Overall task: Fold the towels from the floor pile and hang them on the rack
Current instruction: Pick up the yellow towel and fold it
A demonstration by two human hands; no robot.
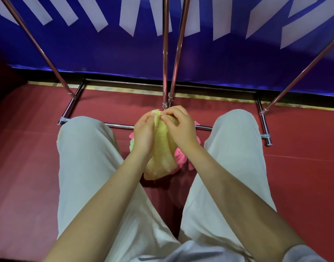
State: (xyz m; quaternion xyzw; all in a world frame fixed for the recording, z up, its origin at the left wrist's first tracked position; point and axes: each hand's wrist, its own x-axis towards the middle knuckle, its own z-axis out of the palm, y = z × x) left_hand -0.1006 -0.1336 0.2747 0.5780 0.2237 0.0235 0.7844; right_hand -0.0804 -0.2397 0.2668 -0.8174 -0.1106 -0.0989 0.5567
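A small yellow towel [162, 148] hangs bunched between my two hands, above the floor between my knees. My left hand [143, 133] grips its left side near the top. My right hand [179, 125] pinches the top edge with its fingers curled over the cloth. Under the towel lies the floor pile [180, 157], pink cloth with a bit of pale green showing at its left; most of it is hidden by my hands and the yellow towel. The metal rack [165, 53] stands right in front, its chrome poles rising out of view; no towels are visible on it.
The rack's base bars [117, 126] run across the red floor between my knees, with feet at left [63, 121] and right [267, 138]. A blue banner with white stripes [228, 59] stands behind the rack. My legs in pale trousers [90, 167] flank the pile.
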